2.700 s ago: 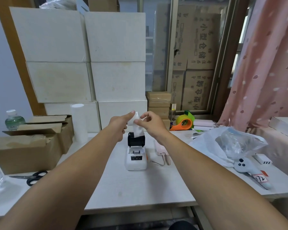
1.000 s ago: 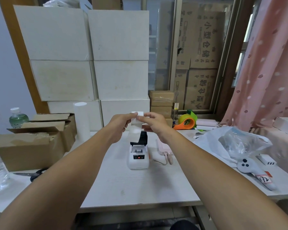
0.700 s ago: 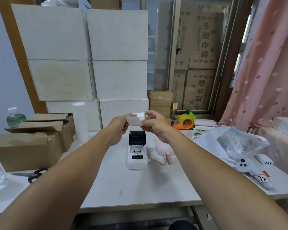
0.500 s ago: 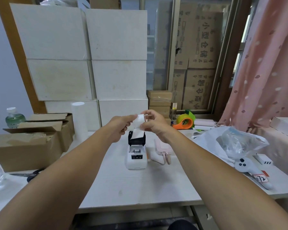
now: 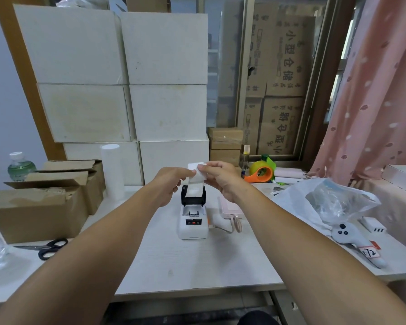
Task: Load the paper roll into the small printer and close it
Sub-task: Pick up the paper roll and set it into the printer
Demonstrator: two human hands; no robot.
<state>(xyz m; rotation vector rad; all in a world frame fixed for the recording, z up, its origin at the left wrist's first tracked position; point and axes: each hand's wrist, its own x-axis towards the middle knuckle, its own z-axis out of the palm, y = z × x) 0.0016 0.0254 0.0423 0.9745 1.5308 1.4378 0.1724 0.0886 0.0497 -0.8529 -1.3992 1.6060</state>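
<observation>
A small white printer (image 5: 192, 225) stands mid-table with its black lid (image 5: 193, 195) raised upright and its paper bay showing. Just above the lid I hold a small white paper roll (image 5: 195, 174) between both hands. My left hand (image 5: 171, 181) pinches the roll's left side and my right hand (image 5: 217, 177) pinches its right side. A loose strip of paper hangs from the roll down in front of the lid. The roll is apart from the bay.
A pink power bank (image 5: 230, 207) with a cable lies right of the printer. Scissors (image 5: 48, 247) and cardboard boxes (image 5: 38, 207) sit at left, a plastic bag (image 5: 326, 202) and a grey controller (image 5: 354, 240) at right. A tape dispenser (image 5: 261, 172) stands behind, before stacked white boxes (image 5: 169, 113).
Both hands have kept the roll above the open printer, turning it. The paper strip has been unrolled and now hangs lower in front of the lid.
</observation>
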